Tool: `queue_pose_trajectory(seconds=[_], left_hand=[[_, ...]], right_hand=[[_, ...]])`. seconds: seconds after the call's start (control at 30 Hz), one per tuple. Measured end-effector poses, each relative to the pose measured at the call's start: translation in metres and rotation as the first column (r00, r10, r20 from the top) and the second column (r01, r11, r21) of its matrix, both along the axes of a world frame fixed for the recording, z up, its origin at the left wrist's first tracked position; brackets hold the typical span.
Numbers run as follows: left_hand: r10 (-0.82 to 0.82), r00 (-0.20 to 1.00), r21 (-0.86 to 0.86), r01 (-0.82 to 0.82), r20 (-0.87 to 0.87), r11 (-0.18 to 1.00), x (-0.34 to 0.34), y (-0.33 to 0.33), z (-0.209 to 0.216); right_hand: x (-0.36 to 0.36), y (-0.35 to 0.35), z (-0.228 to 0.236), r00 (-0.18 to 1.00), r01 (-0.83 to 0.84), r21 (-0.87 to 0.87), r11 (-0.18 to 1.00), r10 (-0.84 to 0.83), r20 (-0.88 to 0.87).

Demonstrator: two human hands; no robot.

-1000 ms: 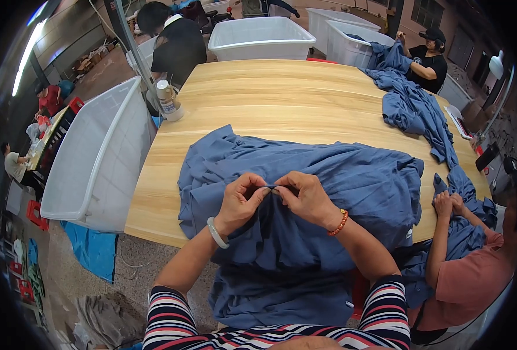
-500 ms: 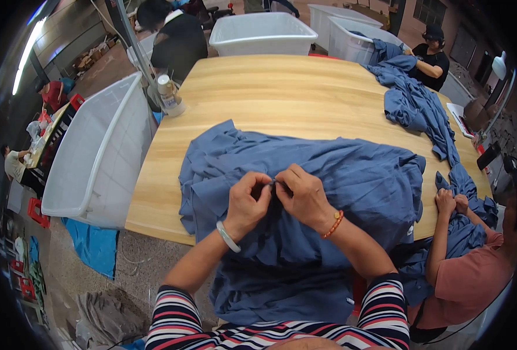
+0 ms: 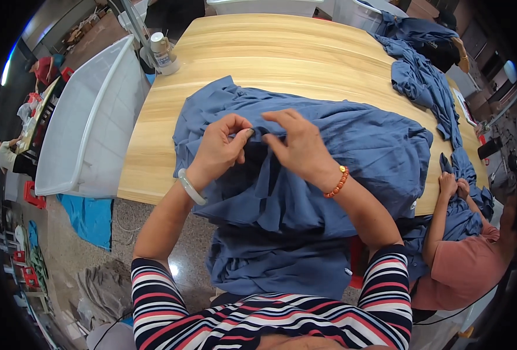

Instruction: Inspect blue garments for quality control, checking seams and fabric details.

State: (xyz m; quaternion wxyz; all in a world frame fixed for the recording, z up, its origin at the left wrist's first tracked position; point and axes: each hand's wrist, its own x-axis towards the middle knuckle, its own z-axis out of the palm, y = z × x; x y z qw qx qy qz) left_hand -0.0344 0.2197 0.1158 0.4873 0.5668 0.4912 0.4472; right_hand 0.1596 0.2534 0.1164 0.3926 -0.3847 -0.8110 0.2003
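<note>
A large piece of blue cloth point(image 3: 340, 157) lies bunched over the near part of the wooden table and hangs over its front edge. My left hand point(image 3: 219, 150), with a pale bangle at the wrist, pinches a small fold of this cloth between thumb and fingertips, lifting it. Close by on the right, my right hand point(image 3: 303, 146), wearing a red-orange bead bracelet, has its thumb and index finger apart beside the raised fold. Whether its fingertips touch the cloth is hard to see. More blue cloth point(image 3: 276, 262) is heaped below, in front of me.
The wooden table point(image 3: 282, 55) spreads ahead. A bottle point(image 3: 162, 49) stands at its left edge beside a metal post. A big white tub point(image 3: 86, 125) is at the left. On the right, a co-worker in a pink shirt point(image 3: 468, 265) handles blue cloth; another person works at the far right.
Both hands have risen with the cloth's edge, the left shifting leftward. My right fingers have come apart from their pinch. The view has tilted downward; the far person has lifted some cloth.
</note>
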Motion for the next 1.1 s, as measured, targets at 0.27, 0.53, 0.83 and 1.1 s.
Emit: queue_pose_trajectory(seconds=[0.27, 0.53, 0.83, 1.1], left_hand=[[-0.066, 0.993, 0.282, 0.091, -0.097, 0.955, -0.004, -0.004, 0.003], [0.139, 0.854, 0.455, 0.123, -0.501, 0.882, 0.001, 0.001, 0.007], [0.216, 0.852, 0.548, 0.097, -0.478, 0.831, 0.003, 0.029, 0.003], [0.303, 0.905, 0.670, -0.028, -0.298, 0.742, 0.019, -0.019, 0.004]], right_hand=[[0.000, 0.007, 0.012, 0.971, -0.240, -0.379, 0.894, 0.216, -0.105], [-0.005, 0.008, 0.016, 0.953, -0.300, -0.322, 0.898, 0.265, -0.150], [-0.006, 0.018, 0.023, 0.910, -0.390, -0.594, 0.704, 0.197, -0.364], [0.004, 0.030, 0.030, 0.953, -0.284, -0.687, 0.669, 0.119, -0.278]])
